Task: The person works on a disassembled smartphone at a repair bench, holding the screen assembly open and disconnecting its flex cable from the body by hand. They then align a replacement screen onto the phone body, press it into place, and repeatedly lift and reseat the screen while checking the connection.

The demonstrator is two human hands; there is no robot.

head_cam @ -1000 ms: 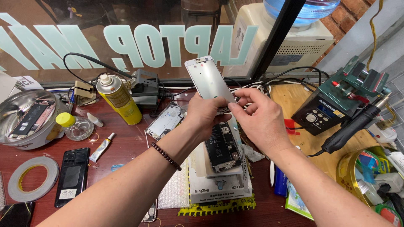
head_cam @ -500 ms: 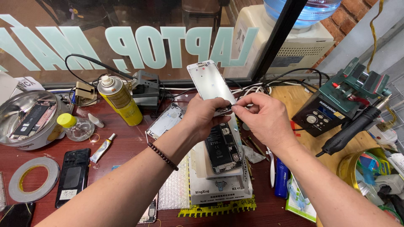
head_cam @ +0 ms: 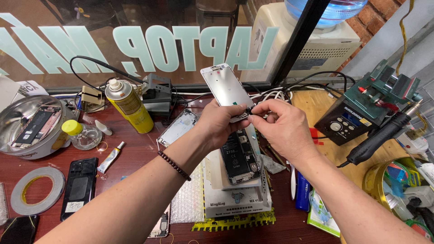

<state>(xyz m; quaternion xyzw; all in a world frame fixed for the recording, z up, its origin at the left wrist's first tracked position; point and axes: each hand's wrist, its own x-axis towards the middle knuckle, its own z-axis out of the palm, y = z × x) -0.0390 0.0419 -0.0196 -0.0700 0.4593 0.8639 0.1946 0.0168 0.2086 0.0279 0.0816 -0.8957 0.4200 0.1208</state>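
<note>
Both our hands have drawn together, left hand gripping the tilted screen panel, right hand now pinching its lower edge above the opened phone.

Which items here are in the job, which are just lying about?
In use: screen panel, left hand, right hand, opened phone.
Lying about: yellow spray can, tape roll, black phone, glue tube, hot-air handle.

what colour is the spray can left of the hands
Yellow, with a white cap: the spray can shows best in the head view.
</note>
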